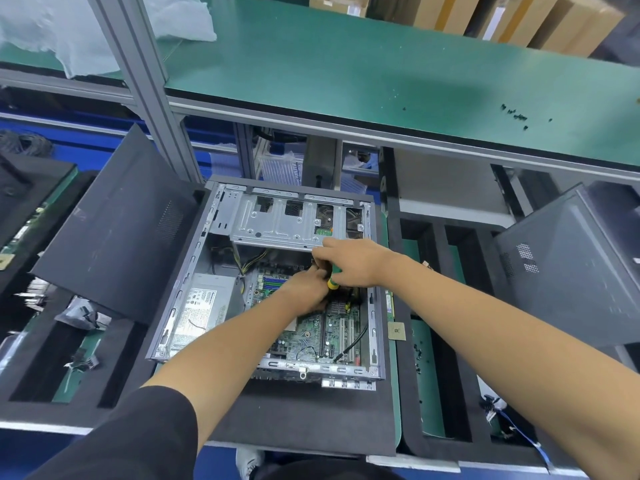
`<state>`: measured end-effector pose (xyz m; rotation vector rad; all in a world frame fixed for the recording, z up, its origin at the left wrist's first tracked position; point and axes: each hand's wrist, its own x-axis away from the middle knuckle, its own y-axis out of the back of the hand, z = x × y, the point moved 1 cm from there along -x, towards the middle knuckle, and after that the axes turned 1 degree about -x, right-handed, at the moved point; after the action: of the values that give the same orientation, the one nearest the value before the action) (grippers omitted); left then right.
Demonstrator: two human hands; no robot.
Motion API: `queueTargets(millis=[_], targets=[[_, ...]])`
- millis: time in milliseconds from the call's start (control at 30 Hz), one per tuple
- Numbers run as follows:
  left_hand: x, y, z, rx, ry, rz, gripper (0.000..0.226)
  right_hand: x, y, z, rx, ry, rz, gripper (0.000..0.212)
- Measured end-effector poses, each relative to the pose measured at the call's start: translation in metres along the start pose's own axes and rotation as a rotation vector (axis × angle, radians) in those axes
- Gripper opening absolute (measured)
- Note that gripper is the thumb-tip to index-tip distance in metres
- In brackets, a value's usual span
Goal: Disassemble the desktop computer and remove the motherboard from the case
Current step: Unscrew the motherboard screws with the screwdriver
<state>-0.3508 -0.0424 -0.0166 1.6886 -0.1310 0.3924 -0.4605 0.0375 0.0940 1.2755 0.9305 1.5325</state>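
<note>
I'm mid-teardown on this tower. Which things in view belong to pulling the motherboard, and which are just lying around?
In the job:
open case
motherboard
green and yellow screwdriver, gripped by the right hand
left hand, down on the board
power supply
drive cage

Lying about:
black side panel
loose screws on the green shelf
cardboard boxes
plastic wrap

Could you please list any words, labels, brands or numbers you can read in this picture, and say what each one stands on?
None can be read.
White label on the power supply: printed lines and marks, too small and blurred.
Motherboard: any markings too small to read.
Loose chip beside the case: surface marks blurred.
Cardboard boxes behind the shelf: no legible print.
</note>
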Motion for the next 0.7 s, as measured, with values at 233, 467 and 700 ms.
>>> queueTargets(millis=[233,467,700], targets=[[0.0051,-0.0017,-0.0007,-0.003,-0.008,-0.024,0.04,-0.0012,-0.0016,0.0035,-0.077,-0.009,-0.028,0.038],[0.004,-0.0041,-0.0027,-0.023,-0.013,-0.075,0.049,0.0012,-0.0023,0.0001,0.017,-0.004,-0.007,0.033],[0.0023,-0.0065,-0.0021,-0.011,0.016,-0.058,0.05,0.0024,-0.003,0.0049,-0.013,-0.071,-0.003,0.013]])
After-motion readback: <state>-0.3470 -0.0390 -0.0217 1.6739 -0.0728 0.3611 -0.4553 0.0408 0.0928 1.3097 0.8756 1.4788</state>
